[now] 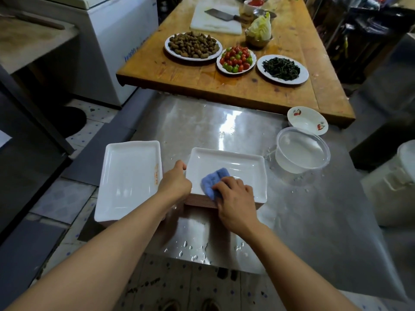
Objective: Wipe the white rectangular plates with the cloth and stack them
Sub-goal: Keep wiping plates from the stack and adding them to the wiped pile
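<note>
Right hand is curling its fingers down onto the blue cloth, pressing it against the inside of the top white plate; fingers bunched together over the cloth's near edge, cloth sticking out away from the person and to the left of the knuckles. Left hand is gripping the left rim of that same plate, fingers curled, thumb tip lying along the rim's far left corner; how far the fingers are wrapping under the rim cannot be told.

The plate being wiped is sitting on top of a stack of plates, only the stack's edges showing beneath it. Its long axis is running left-right across the view, slightly skewed, far right corner pointing toward the clear plastic container. The stack is resting on the steel table, near its front edge, water drops lying around it.

A second white plate is lying just to the left, topping its own stack and overhanging the table's left edge; its long axis is running away from the person, roughly crosswise to the wiped plate. Orange print is showing along its right rim, just beside the left wrist.

Small bowl with cherry print is sitting behind the container. Wooden table beyond is carrying plates of food.
</note>
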`<state>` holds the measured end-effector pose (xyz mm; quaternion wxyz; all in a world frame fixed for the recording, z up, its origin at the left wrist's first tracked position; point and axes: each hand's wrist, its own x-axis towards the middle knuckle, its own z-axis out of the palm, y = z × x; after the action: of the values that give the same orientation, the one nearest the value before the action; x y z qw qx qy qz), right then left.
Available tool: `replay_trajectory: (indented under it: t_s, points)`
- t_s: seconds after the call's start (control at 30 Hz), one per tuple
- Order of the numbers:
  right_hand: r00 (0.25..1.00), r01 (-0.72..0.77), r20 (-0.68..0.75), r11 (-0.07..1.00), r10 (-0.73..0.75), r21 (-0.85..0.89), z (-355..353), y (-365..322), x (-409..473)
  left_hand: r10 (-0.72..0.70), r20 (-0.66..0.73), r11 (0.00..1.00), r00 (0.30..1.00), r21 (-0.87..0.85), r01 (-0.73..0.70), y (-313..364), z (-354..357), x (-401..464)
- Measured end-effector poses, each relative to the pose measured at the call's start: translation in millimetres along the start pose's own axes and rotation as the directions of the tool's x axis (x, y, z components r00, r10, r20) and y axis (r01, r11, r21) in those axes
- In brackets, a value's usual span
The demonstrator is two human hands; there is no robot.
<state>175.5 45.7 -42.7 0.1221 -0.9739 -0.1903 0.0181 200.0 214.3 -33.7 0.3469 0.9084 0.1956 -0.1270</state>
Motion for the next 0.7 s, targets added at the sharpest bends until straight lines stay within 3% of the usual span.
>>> replay_trajectory:
  t_s: [0.17, 0.53, 0.7]
  points:
    - [0.992, -0.125, -0.018, 0.977, 0.124, -0.171, -20, 50, -26, 0.028, -0.021, 0.991, 0.999, 0.132, -0.025, 5, 2, -3]
    - [1.0, -0.015, 0.014, 0.956, 0.02, -0.292, -41, 76, 33, 0.028, -0.061, 0.983, 0.998, 0.185, -0.016, 8, 6, -3]
    - [0.998, 0.029, 0.063, 0.956, -0.011, -0.293, -44, 72, 16, 0.021, -0.104, 0.977, 0.994, 0.213, 0.002, 9, 13, -4]
